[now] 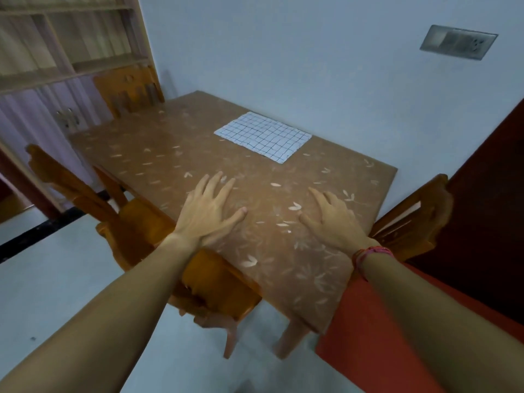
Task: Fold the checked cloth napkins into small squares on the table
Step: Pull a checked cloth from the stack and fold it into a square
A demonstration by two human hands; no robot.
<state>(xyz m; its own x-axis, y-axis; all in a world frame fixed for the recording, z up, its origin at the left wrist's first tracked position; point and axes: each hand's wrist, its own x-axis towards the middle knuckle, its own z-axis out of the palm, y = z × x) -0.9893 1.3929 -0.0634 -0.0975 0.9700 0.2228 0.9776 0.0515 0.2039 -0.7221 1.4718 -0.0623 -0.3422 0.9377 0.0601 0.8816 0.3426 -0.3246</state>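
1. Wooden chair [71,188]: left of the L hand, tucked at the table's long side; not touched.
2. L hand [211,209]: laid palm-down on the table [158,154], fingers straight & spread, nothing held. This is judged a ready pose w/ weight rested ahead of a reach.
3. Checked napkin [263,136]: found ahead of both hands and well apart from them, a bit nearer the R hand's line. It is spread flat as a rectangle, prob. so edges can be matched. Whether it is already folded once cannot be told.
4. R hand [334,219]: likewise flat on the table, fingers loosely spread, nothing gripped. A pink wristband [374,252] is worn behind it.
5. Second chair [411,219]: just right of the R hand, at the table end.
6. Next, by judgement: a fwd reach by both hands to the napkin's near corners is needed.
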